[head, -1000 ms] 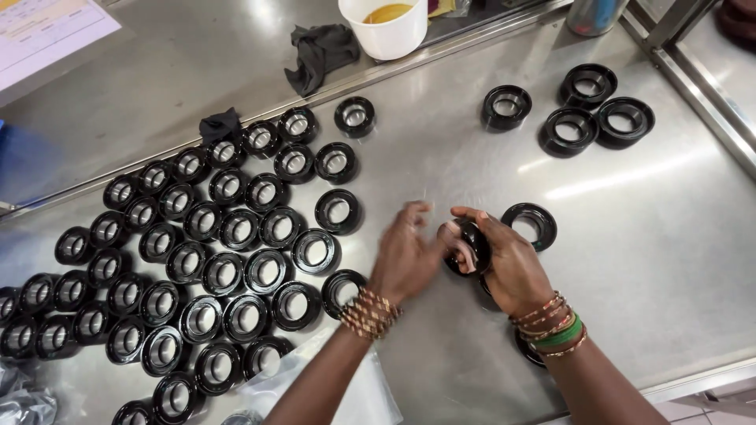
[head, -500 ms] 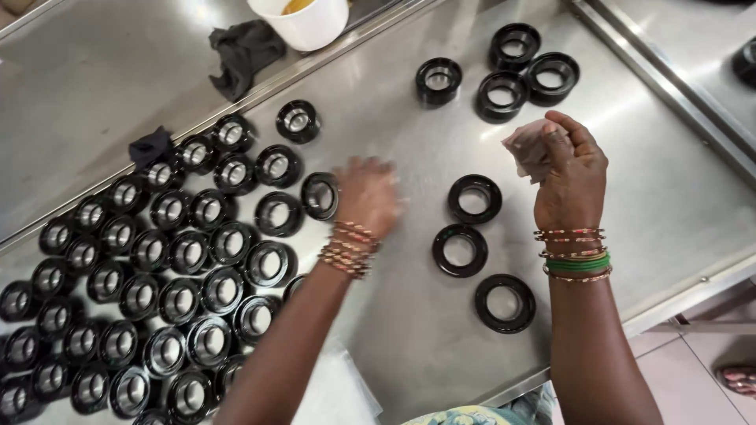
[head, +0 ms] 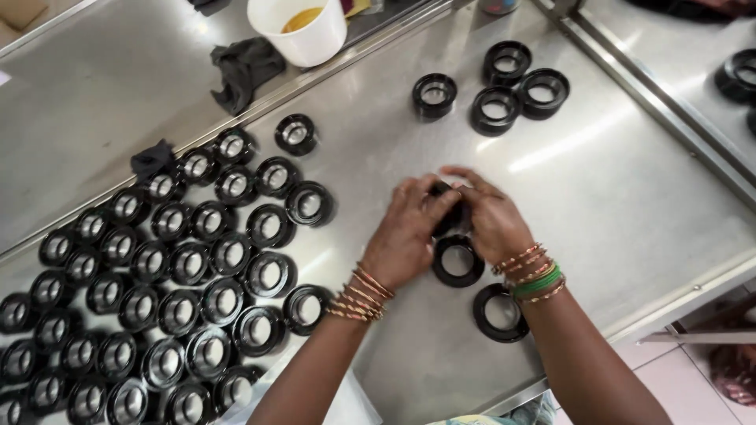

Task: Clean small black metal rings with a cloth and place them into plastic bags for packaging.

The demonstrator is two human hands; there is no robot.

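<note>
From the head camera I see my left hand (head: 405, 236) and my right hand (head: 492, 220) close together over the steel table (head: 630, 197), and the fingers of both are curled tight around one small black part (head: 449, 212) held between them, just above a black ring (head: 458, 261) that lies flat on the table. Another ring (head: 501, 313) lies near my right wrist, lots of black rings (head: 181, 267) sit in rows on the left, four more (head: 504, 86) sit at the top, and a white cup (head: 303, 27) stands near a dark cloth (head: 244, 67).
</note>
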